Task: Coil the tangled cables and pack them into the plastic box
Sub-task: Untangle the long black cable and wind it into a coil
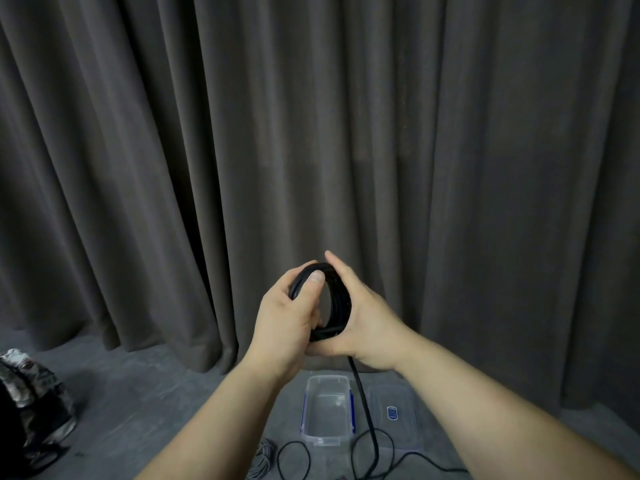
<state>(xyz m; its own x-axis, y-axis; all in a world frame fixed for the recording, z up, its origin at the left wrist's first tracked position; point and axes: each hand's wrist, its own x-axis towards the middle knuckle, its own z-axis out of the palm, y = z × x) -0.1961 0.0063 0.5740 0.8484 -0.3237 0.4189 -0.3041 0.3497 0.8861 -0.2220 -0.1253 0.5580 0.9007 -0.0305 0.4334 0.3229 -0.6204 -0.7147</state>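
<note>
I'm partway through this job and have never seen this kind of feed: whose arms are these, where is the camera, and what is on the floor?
No machine here: a person wears one camera on the head, looking forward and down. The left hand and right hand together grip a black cable coil; its loose tail hangs to the floor. Below stands the open plastic box, its lid lying beside it. Thin black cable and a grey cable bundle lie on the floor. A dark curtain fills the background.
</note>
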